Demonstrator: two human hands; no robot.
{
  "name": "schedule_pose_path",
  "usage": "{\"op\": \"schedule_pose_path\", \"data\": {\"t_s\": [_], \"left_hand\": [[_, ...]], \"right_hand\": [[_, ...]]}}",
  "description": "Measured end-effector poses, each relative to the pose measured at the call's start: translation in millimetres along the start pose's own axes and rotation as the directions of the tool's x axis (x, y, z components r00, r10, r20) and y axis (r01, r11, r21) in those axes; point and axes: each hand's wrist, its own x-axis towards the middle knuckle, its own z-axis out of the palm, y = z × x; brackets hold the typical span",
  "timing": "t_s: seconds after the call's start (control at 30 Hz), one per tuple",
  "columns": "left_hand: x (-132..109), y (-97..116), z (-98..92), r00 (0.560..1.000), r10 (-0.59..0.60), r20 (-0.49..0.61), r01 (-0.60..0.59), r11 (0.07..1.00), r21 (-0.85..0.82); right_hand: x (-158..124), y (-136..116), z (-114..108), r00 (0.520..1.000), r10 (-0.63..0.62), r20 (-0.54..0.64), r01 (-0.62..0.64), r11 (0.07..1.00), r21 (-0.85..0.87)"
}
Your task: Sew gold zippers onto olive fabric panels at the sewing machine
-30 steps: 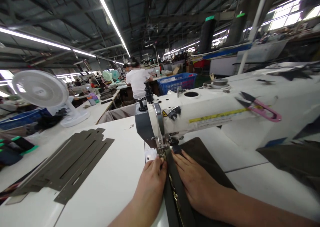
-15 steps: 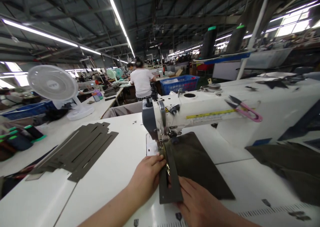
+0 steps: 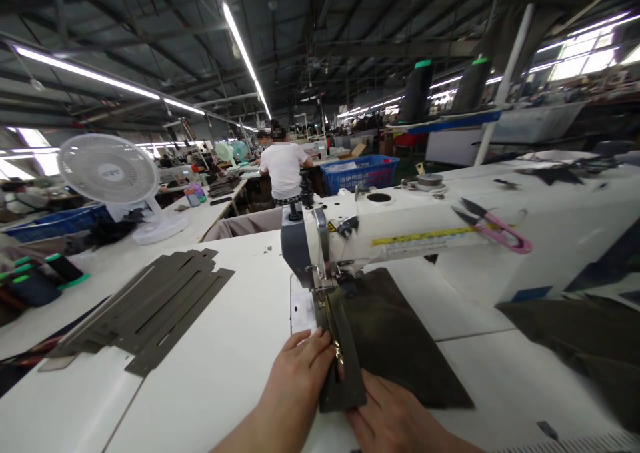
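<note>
A dark olive fabric strip (image 3: 354,366) with a long slot lies under the presser foot of the white sewing machine (image 3: 345,223). Along the slot runs a gold-toothed zipper (image 3: 339,352), its shiny pull near my fingertips. My left hand (image 3: 299,376) is closed on the strip's left side, its fingers together by the zipper. My right hand (image 3: 393,416) grips the near right edge, with some fingers hidden under the strip. A larger dark panel (image 3: 405,346) lies flat beneath and to the right of it.
Stacked slotted dark pieces (image 3: 160,306) lie at left, near thread cones (image 3: 65,266) and a white fan (image 3: 107,170). Pink-handled scissors (image 3: 495,230) rest against the machine arm. More dark fabric (image 3: 580,333) lies right. A person in white (image 3: 284,170) sits ahead beside a blue basket (image 3: 357,173).
My left hand has shifted slightly nearer along the strip, its fingers now closer to the zipper pull. My right hand remains at the strip's edge. The camera view has shifted a little.
</note>
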Motion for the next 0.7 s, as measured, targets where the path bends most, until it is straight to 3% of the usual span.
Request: {"op": "schedule_pose_path", "data": {"t_s": [0.13,0.27,0.43,0.7], "left_hand": [[4.6,-6.9,2.1,1.0,-0.003,-0.005,0.003,1.0,-0.021],[11.7,-11.8,3.0,0.999,-0.035,0.028,0.036,0.999,-0.037],[20.1,-17.3,5.2,0.988,-0.143,0.064,0.149,0.983,-0.11],[25.7,-32.5,18.9,0.97,-0.242,0.03,0.242,0.94,-0.239]], "right_hand": [[-0.1,6.5,6.7,0.996,0.062,0.067,-0.063,0.998,0.019],[4.4,15.2,7.9,0.993,0.011,0.115,-0.013,1.0,0.017],[12.0,24.6,9.0,0.987,0.025,0.158,-0.033,0.998,0.051],[21.8,37.0,19.5,0.981,0.014,0.193,-0.024,0.998,0.052]]}}
